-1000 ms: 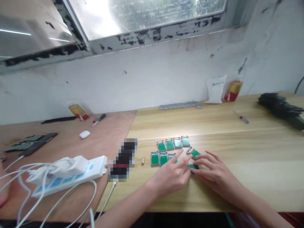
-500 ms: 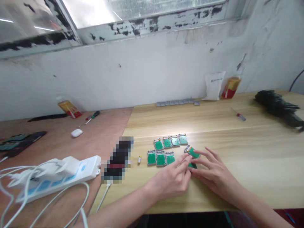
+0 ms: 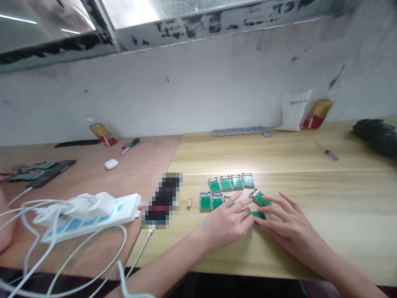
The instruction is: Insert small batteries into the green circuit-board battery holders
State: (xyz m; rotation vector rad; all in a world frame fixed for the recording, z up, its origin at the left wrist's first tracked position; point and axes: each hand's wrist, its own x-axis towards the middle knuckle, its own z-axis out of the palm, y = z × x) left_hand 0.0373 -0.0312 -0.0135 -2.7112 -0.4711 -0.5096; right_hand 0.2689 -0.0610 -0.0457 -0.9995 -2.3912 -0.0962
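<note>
The long axis of the angled circuit-board module is laid aslant on the worktop, its silvery, gold-tipped end pointed away and to the left, its green board slanted back toward the right hand. Just nearer the person, a second green module is seen mostly covered by fingers, so its direction cannot be told. Beyond and to the left, a back row of four modules is set out with long axes pointed roughly away from the person and metallic ends at the far side; nearer, a front row of three is similarly aligned, the rightmost partly hidden by the left hand. Flat rectangular grey casings and smooth green boards are shown. A loose cylindrical cell, white with a gold end, is laid left of the front row, gold end away. The worktop is finished in pale, glossy wood grain.

The right hand is held low with fingers spread, fingertips set against the angled module and the second green module; whether either is gripped cannot be told. The left hand is reached in from the left, index finger extended, the others bent, their tips near the second green module; whether anything is pinched cannot be told.
</note>
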